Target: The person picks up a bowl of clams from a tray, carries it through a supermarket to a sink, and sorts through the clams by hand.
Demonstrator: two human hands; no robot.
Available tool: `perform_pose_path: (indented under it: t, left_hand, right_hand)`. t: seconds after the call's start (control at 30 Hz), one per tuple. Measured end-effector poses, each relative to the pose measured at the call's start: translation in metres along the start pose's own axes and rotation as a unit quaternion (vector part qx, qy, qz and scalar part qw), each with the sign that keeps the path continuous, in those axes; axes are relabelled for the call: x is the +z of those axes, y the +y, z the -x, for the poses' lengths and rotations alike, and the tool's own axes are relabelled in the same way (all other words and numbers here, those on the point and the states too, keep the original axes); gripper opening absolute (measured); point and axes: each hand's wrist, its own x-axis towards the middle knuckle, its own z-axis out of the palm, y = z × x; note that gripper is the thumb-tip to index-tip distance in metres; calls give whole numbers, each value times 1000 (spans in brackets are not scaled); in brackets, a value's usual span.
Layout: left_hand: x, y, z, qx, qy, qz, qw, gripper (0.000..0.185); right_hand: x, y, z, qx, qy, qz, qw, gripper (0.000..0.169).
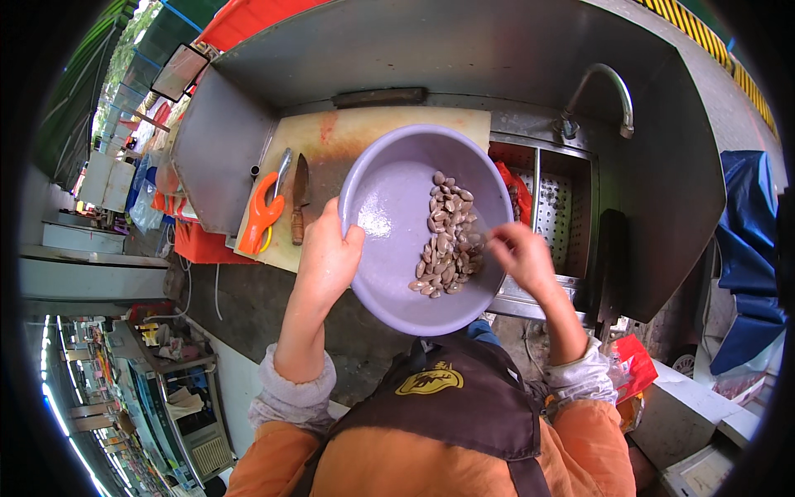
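A lilac plastic basin (pixel 391 292) is held tilted over the cutting board, in front of my apron. My left hand (pixel 329 248) grips its left rim, thumb on the inner side. Many small brown-grey shellfish, apparently clams (pixel 447 239), lie heaped in the right half of the basin, wet and shiny. My right hand (pixel 525 255) is at the basin's right rim, beside the clams. Its fingers are curled and blurred, so whether they hold anything is unclear.
On the cutting board (pixel 298 133) lie a wooden-handled knife (pixel 299 205) and an orange rubber glove (pixel 261 214). To the right, a perforated steel sink (pixel 553 211) holds a red plastic bag (pixel 518 192) beneath a curved tap (pixel 599 71). Steel splash walls (pixel 428 50) enclose the station.
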Motion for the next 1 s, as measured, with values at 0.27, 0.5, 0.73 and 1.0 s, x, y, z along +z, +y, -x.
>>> perform_pose_path:
  t: [0.27, 0.5, 0.73, 1.0]
  left_hand:
    - [1, 1, -2, -1, 2, -17, 1000, 35]
    - [3, 5, -2, 1, -1, 1, 1000, 35]
    - [3, 1, -1, -2, 2, 4, 1000, 36]
    - [3, 3, 0, 0, 1, 4, 1000, 35]
  right_hand:
    - [-3, 17, -23, -92, 197, 127, 968, 25]
    - [69, -2, -43, -146, -1, 140, 979, 22]
    - [75, 1, -59, -182, -16, 185, 966, 22]
    - [75, 10, -67, -208, -27, 213, 954, 12]
